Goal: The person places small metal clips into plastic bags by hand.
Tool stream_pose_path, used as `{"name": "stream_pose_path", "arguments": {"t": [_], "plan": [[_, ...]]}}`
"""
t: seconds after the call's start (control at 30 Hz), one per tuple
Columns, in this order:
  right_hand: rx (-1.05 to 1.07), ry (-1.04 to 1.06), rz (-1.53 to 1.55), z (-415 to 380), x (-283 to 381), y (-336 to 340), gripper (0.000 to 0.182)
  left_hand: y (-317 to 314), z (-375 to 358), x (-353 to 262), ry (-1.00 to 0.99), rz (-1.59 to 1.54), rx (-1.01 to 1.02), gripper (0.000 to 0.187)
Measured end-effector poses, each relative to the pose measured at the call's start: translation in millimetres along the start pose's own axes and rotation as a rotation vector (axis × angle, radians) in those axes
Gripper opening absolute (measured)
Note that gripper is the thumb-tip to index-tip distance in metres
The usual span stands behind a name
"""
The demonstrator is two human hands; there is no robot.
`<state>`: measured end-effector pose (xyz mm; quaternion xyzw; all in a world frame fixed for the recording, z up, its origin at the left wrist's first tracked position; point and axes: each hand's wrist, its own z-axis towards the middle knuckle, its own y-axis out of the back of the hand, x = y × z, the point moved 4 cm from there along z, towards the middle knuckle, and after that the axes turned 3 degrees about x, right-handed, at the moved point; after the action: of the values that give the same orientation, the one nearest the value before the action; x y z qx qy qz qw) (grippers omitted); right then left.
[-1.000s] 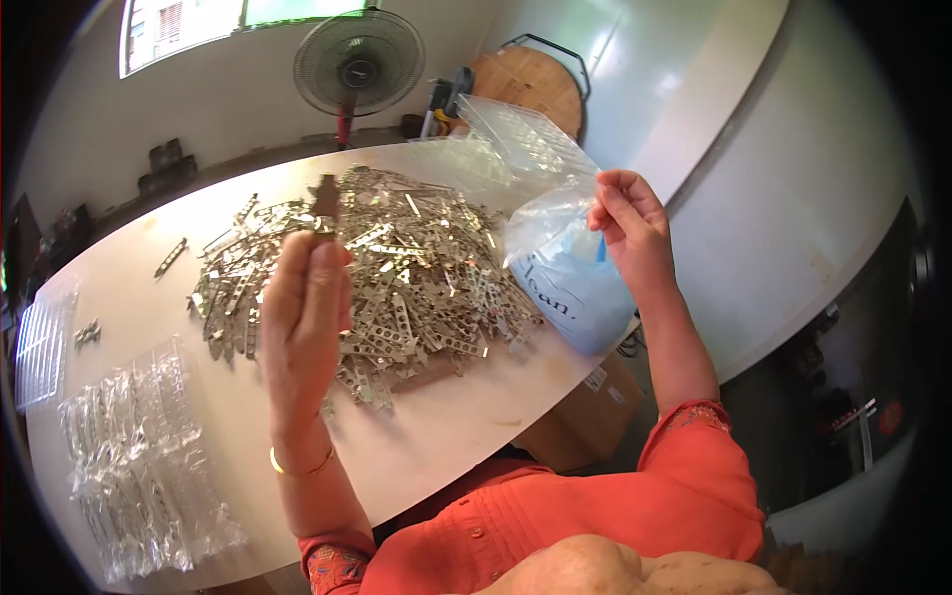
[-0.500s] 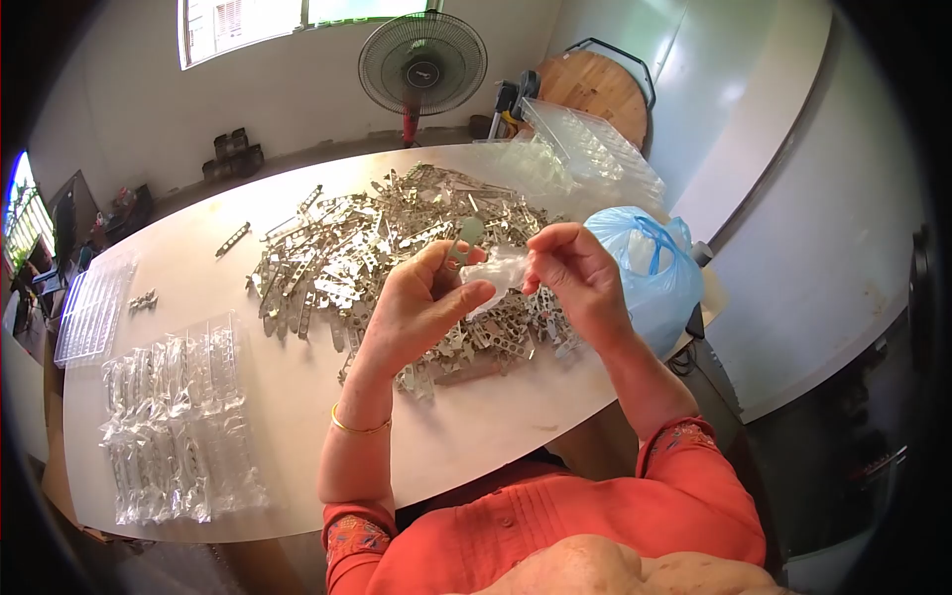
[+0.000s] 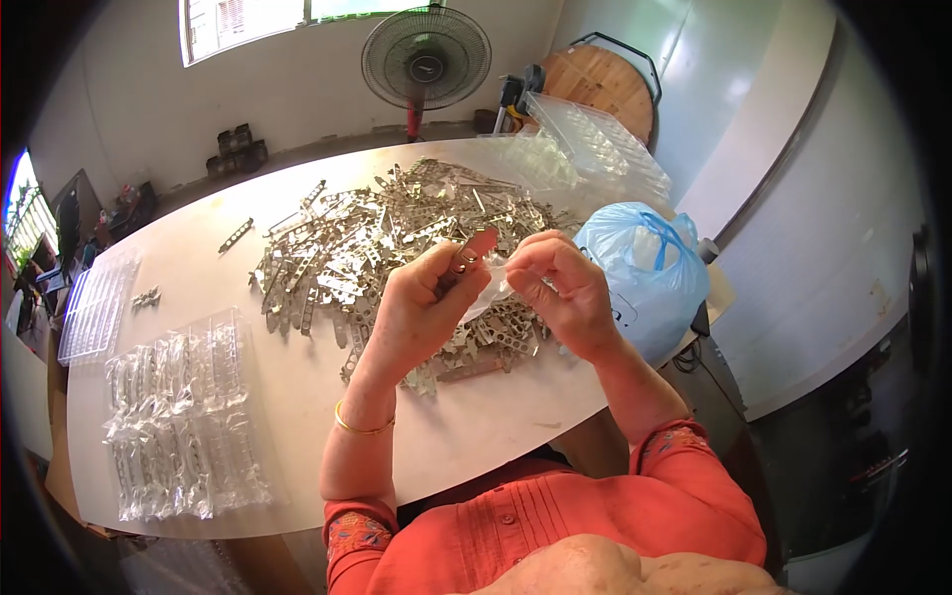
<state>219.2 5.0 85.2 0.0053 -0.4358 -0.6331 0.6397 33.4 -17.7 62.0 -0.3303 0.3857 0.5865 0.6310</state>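
Above the pile, my left hand is closed round a flat metal strip with holes, whose rounded end sticks up past the fingers and looks reddish. Between my hands hangs a small clear plastic bag, its near side against my left thumb. My right hand pinches the bag's other edge with thumb and fingertips. How far the strip reaches into the bag is hidden by my left fingers. Beneath both hands spreads a heap of loose metal strips, many with round holes.
At the left of the table lies a clear tray with several bagged strips. Another clear tray and small metal pieces are behind it. A blue plastic bag stands right; stacked trays and a fan are farther back.
The metal strip in my left hand has turned, its upper end now tilted right and reddish instead of grey-green. My right hand has shifted slightly left and down, and the clear bag looks less bunched.
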Motion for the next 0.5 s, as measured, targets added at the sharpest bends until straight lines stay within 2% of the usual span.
{"name": "stream_pose_path", "arguments": {"t": [0.07, 0.17, 0.27, 0.33, 0.47, 0.5], "plan": [[-0.144, -0.079, 0.248, 0, -3, 1, 0.016, 1, 0, -4, -0.025, 0.047, -0.016, 0.007], [-0.236, -0.112, 0.438, -3, -10, 0, 0.015, 7, 2, 0, -0.003, 0.0, -0.085, 0.01], [-0.315, -0.058, 0.445, -4, -11, 1, 0.014, 20, 5, 10, 0.088, 0.065, -0.105, 0.018], [-0.334, -0.027, 0.449, -6, -12, 1, 0.014, 24, 7, 15, 0.22, 0.098, -0.022, 0.025], [-0.357, -0.013, 0.533, -10, -21, 8, 0.013, 31, 13, 35, 0.222, 0.047, -0.048, 0.032], [-0.358, -0.015, 0.537, -11, -24, 10, 0.013, 31, 12, 37, 0.257, -0.05, -0.068, 0.032]]}}
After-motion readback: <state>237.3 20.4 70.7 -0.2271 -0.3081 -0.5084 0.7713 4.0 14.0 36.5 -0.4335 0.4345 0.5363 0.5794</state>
